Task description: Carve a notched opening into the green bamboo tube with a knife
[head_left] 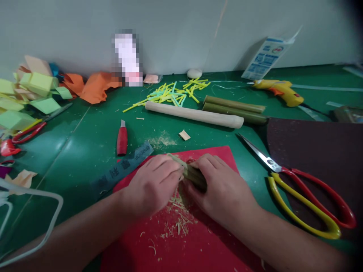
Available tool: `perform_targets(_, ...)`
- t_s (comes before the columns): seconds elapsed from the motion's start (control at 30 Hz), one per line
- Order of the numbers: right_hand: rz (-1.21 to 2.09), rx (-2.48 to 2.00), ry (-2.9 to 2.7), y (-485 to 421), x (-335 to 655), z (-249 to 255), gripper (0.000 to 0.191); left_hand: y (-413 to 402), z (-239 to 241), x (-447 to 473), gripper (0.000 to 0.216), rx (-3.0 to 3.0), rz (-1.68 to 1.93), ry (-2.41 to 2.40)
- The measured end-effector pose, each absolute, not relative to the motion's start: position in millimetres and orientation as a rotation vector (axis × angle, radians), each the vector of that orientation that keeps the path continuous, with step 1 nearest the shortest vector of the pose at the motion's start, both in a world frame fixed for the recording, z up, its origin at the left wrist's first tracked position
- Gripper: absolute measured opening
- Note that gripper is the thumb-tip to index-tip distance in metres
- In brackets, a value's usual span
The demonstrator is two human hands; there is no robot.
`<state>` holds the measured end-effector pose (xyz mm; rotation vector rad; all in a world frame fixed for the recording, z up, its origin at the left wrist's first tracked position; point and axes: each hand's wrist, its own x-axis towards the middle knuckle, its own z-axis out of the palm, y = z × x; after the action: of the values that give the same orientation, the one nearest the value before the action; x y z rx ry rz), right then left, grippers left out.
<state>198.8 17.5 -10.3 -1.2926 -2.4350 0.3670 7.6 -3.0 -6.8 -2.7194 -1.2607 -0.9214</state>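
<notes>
A short length of green bamboo (195,176) is held between my two hands over a red mat (227,230). My left hand (154,181) is closed around its far left end, where a pale edge shows. Whether those fingers also hold something small is hidden. My right hand (224,185) grips the near right part, thumb below and fingers over the top. Fine bamboo shavings (180,223) lie scattered on the mat under the hands. Beside my left wrist lies a dark printed strip, seemingly sandpaper (124,166).
A red-handled knife (122,140) lies left; large scissors (283,170) lie right. Behind are a peeled pale stick (194,114), bamboo tubes (235,113), cut yellow straws (170,94) and a yellow glue gun (279,90). Folded papers (36,85) and a white wire frame (53,196) are left.
</notes>
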Motion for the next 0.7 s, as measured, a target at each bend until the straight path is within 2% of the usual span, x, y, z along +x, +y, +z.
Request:
perform_targets(0.27,0.489,-1.304,-2.399,18.6,200.6,-12.5,0.021,2.5,-3.6,-4.0,0.016,-2.580,-0.828,-1.308)
perform_targets(0.7,0.465,-1.287,-2.440,16.9,202.8,-11.0,0.018,6.0,-0.2,-10.2,0.014,-2.516,-0.776,-1.412)
